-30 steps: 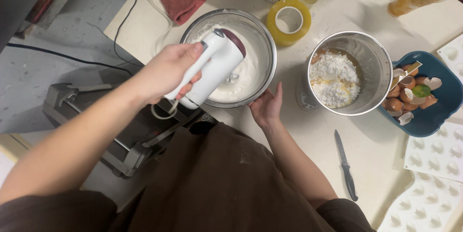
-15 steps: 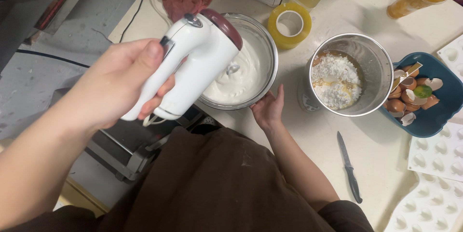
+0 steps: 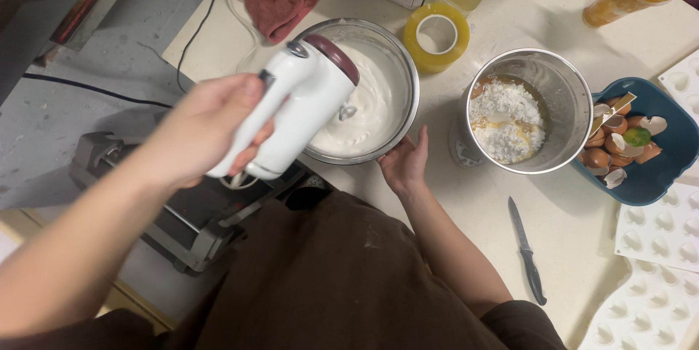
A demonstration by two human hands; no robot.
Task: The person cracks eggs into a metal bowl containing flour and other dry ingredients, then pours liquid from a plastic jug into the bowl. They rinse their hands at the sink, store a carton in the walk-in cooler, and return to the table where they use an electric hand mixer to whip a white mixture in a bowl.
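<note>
Left hand (image 3: pixel 207 128) fingers clamped on white hand mixer (image 3: pixel 295 113) | right hand (image 3: pixel 405 163) fingers spread against cream bowl (image 3: pixel 368 95) rim | flour bowl (image 3: pixel 557 81) beyond right fingertips

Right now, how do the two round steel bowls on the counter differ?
The steel bowl of white whipped cream holds a smooth, glossy mass; the steel bowl of dry flour holds a loose, powdery heap with yellow patches. The right hand touches the cream bowl's near rim, while nothing touches the flour bowl. The white hand mixer, gripped by the left hand, sits over the cream bowl only. Both are round, shiny metal.
</note>
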